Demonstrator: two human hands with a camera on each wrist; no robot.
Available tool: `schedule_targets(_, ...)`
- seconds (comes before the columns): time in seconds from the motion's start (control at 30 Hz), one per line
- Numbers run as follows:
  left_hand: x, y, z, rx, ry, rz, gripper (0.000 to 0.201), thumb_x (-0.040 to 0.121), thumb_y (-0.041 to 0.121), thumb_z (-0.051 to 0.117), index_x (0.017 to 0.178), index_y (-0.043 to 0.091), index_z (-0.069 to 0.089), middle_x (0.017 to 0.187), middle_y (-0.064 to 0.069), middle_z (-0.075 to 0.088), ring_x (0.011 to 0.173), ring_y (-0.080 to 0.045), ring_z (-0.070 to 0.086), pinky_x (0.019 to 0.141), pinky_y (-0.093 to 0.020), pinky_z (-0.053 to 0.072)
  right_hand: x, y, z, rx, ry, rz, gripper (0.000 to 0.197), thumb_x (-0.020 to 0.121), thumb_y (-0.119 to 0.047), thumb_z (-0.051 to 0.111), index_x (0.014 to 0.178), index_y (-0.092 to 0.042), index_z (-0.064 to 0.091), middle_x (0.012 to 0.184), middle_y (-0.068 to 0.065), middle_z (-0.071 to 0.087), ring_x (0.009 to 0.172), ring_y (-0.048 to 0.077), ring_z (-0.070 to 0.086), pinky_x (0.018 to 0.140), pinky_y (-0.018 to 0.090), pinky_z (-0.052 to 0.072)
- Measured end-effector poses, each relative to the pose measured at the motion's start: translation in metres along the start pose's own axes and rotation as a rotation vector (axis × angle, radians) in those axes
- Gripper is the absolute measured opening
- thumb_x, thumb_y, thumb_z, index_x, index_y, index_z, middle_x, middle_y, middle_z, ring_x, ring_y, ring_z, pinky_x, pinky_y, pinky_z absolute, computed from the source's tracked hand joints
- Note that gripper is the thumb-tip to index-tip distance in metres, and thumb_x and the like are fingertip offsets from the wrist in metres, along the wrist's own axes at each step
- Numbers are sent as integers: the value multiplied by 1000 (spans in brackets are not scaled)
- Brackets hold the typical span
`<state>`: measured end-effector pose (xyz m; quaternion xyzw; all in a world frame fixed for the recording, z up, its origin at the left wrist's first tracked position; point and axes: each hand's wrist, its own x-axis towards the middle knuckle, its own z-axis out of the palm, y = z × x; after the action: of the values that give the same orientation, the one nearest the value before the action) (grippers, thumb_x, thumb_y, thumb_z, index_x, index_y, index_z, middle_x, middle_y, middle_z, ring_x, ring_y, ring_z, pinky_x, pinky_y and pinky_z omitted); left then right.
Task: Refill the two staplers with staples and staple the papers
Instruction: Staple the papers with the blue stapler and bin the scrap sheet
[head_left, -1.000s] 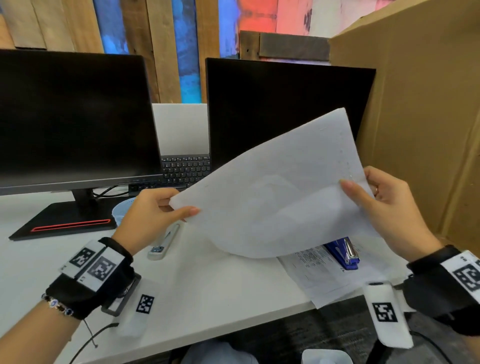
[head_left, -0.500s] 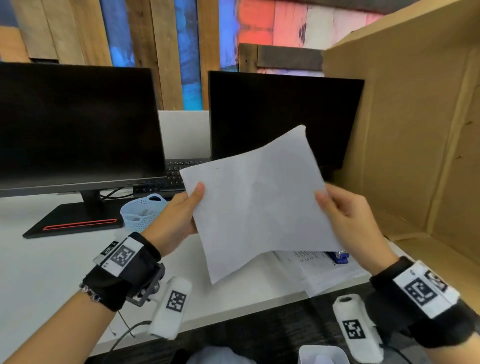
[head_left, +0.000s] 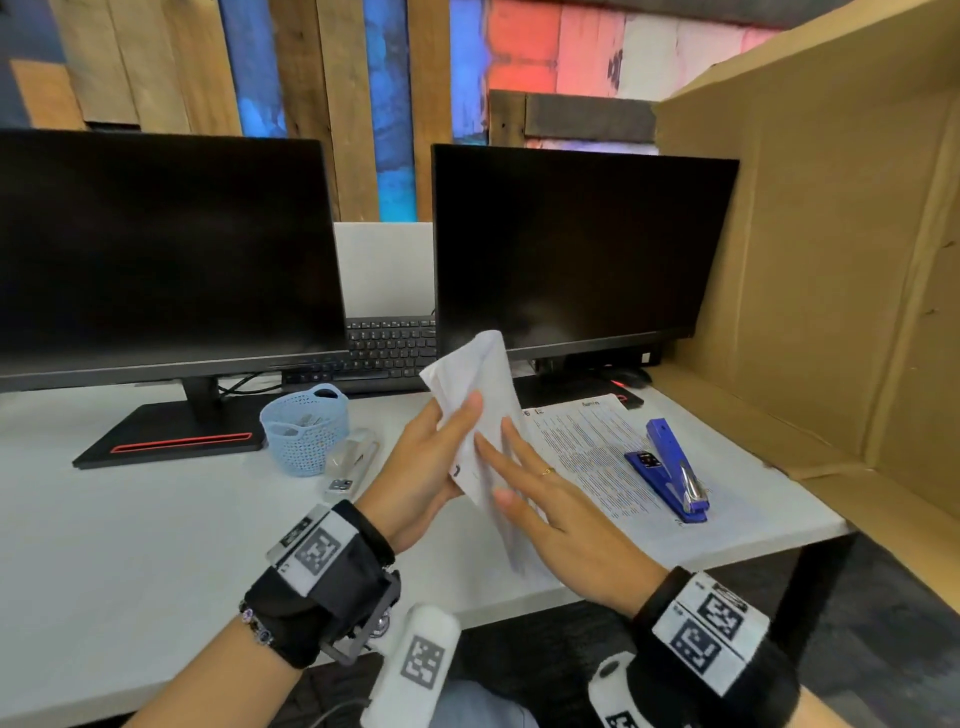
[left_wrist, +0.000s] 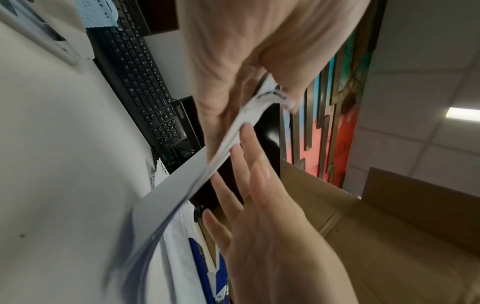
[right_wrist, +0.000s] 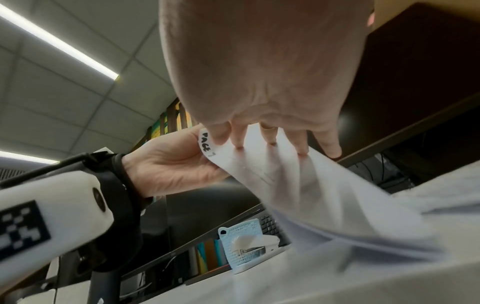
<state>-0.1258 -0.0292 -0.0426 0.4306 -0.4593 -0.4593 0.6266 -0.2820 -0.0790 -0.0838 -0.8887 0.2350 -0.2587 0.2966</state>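
In the head view my left hand (head_left: 441, 452) pinches a thin stack of white papers (head_left: 480, 384) near one corner and holds it edge-on above the desk. My right hand (head_left: 511, 467) lies flat against the sheets' right face with straight fingers (right_wrist: 298, 144); the right wrist view shows the left hand (right_wrist: 176, 164) pinching the marked corner of the papers (right_wrist: 285, 185). A blue stapler (head_left: 672, 470) lies closed on a printed sheet (head_left: 582, 447) to the right. A white stapler (head_left: 353, 460) lies beside a light blue basket (head_left: 306, 423).
Two dark monitors (head_left: 571, 249) and a black keyboard (head_left: 389, 348) stand at the back of the white desk (head_left: 156, 545). A large open cardboard box (head_left: 841, 260) walls off the right side. The desk's front edge runs just under my wrists.
The papers, held spread out and facing me by both hands, have come down and turned edge-on. My right hand has let go its pinch and now lies flat on them, close to the left.
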Motion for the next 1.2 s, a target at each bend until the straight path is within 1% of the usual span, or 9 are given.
schedule_targets(0.1,1,-13,3,159,131,29,19,96,16,54,111,16,65,100,-2,75,94,-20,71,73,-32,57,8,3,10,48,-46,21,48,100,-47,32,137,-62,5,158,-25,-9,148,5,-9,122,39,1)
schedule_targets(0.27,3,-11,-18,395,341,129,19,97,26,53,103,13,66,96,-4,73,92,-24,69,81,-42,55,12,4,3,-12,19,100,69,97,-50,40,145,-46,-9,158,-23,-15,147,2,-11,121,51,-1)
schedule_targets(0.47,-13,13,-33,433,347,251,21,84,31,68,80,10,69,78,0,73,70,-11,67,61,-27,54,13,8,-11,274,198,201,111,60,-66,77,149,-44,14,145,-17,43,129,10,48,103,47,46)
schedule_targets(0.57,-18,16,-24,344,310,245,19,86,30,65,93,15,72,90,1,76,83,-11,72,70,-25,56,12,1,-2,447,212,120,82,65,-42,80,137,-32,42,128,-15,60,113,2,60,90,27,55)
schedule_targets(0.7,-13,18,-19,244,387,237,49,93,43,52,99,-3,67,100,-13,74,89,-22,70,84,-39,54,12,-15,5,723,301,148,48,79,-42,59,120,-16,61,114,2,72,101,16,71,83,29,58)
schedule_targets(0.87,-9,18,-14,262,527,270,63,91,60,42,75,2,59,71,-9,55,67,-18,51,64,-30,41,13,-30,4,783,352,152,37,89,-46,45,104,-19,67,96,-5,77,88,12,73,76,28,59)
schedule_targets(0.97,-9,18,-4,189,428,162,62,90,61,38,83,6,65,69,4,68,63,-4,63,58,-18,50,13,-39,5,829,347,209,28,90,-53,40,91,-34,61,88,-14,74,82,4,71,81,28,56)
schedule_targets(1.07,-11,15,2,95,174,77,61,84,65,38,105,18,71,101,3,75,94,-9,71,76,-26,58,9,-47,7,974,183,303,28,96,-49,38,88,-35,61,71,-12,75,66,2,71,66,24,58)
schedule_targets(1.2,-15,18,3,-44,9,56,50,84,55,40,115,24,63,121,0,69,112,-17,65,92,-37,55,7,-47,18,1017,135,345,36,90,-54,46,121,-40,56,114,-6,71,105,11,66,96,39,52)
